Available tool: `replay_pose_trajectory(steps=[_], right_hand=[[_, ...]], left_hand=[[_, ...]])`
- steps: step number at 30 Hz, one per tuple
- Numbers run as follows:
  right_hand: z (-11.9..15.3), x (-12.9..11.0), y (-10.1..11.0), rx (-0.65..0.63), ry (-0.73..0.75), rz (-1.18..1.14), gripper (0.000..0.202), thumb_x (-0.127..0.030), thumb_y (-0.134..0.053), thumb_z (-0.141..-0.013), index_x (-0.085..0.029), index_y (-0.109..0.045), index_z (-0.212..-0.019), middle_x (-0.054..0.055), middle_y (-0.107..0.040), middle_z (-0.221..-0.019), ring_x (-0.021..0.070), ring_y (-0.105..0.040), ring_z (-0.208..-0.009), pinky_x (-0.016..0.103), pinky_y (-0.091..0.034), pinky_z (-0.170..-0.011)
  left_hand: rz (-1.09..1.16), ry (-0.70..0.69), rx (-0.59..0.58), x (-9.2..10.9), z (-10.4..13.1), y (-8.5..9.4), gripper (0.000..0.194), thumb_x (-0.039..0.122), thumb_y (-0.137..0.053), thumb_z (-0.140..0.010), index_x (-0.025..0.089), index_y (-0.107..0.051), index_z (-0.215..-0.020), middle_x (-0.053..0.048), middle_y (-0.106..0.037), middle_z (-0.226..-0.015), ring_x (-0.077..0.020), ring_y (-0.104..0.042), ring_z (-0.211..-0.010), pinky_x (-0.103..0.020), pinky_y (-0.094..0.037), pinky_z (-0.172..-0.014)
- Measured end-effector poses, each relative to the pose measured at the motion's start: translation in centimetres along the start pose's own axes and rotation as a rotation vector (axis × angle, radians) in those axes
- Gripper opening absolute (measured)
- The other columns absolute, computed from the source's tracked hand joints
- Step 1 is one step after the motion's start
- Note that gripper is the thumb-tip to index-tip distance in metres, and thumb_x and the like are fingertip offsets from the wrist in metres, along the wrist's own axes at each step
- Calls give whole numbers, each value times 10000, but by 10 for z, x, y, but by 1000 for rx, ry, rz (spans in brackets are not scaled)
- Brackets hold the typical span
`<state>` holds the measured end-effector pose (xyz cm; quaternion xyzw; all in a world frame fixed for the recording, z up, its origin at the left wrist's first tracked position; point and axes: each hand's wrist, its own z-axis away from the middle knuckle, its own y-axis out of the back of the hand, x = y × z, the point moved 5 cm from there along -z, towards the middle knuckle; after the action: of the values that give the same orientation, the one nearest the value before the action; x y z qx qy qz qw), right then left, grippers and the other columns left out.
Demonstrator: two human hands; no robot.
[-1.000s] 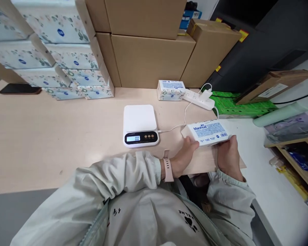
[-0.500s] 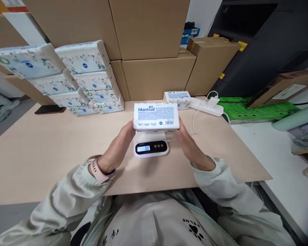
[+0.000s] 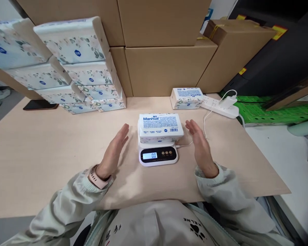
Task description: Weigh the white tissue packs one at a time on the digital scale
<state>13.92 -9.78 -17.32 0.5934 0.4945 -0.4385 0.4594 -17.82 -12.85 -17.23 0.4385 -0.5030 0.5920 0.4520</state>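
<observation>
A white and blue tissue pack (image 3: 161,127) marked "Manhua" rests on the white digital scale (image 3: 158,155), covering most of its platform. The lit display reads 0.0. To the left of the pack, my left hand (image 3: 112,150) is open, its fingers stretched out and apart from the pack. My right hand (image 3: 200,147) stands open on the other side, fingers extended, with a small gap to the pack. Neither hand holds anything.
Several flowered tissue packs (image 3: 78,51) are stacked at the back left, by a dark phone (image 3: 40,104). Another tissue pack (image 3: 187,98) lies beside a white power strip (image 3: 219,106). Cardboard boxes (image 3: 169,71) line the back; a green crate (image 3: 277,111) is at right.
The tissue pack has come down onto the scale. Both my hands have let go of it and moved apart to either side. The camera view has shifted closer.
</observation>
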Motion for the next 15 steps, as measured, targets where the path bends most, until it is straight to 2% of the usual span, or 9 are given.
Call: replay_pose_trajectory(steps=[3,5,10,15], right_hand=[[-3,3,16,213,19,-5,578,-628,-464,-1022,-263,-588,-1453,117,-667,-1446,274,-651,-1298,565,-419,-1207],[-4,4,20,272,1,-7,572,-630,-435,-1029,-244,-618,-1409,122,-705,-1372,256,-688,-1198,545,-458,-1153],[-6,4,22,310,7,-11,559,-631,-440,-1021,-227,-656,-1341,118,-736,-1296,237,-704,-1114,511,-472,-1107],[-7,4,23,330,-6,-14,534,-626,-462,-1010,-226,-685,-1285,108,-748,-1266,233,-709,-1091,496,-482,-1086]], left_hand=[[77,-58,160,-13,-8,26,601,634,-642,-921,273,-665,-1400,-81,-524,-1602,-312,-426,-1537,-546,-288,-1303],[131,-33,216,-19,-11,35,588,633,-689,-873,249,-712,-1318,-107,-600,-1524,-329,-497,-1480,-558,-339,-1271],[199,28,239,-15,-11,36,479,566,-690,-876,223,-763,-1202,-112,-701,-1382,-303,-620,-1342,-523,-410,-1227],[215,50,262,-11,-11,34,400,474,-611,-928,185,-770,-1154,-124,-741,-1284,-282,-681,-1234,-490,-449,-1194]])
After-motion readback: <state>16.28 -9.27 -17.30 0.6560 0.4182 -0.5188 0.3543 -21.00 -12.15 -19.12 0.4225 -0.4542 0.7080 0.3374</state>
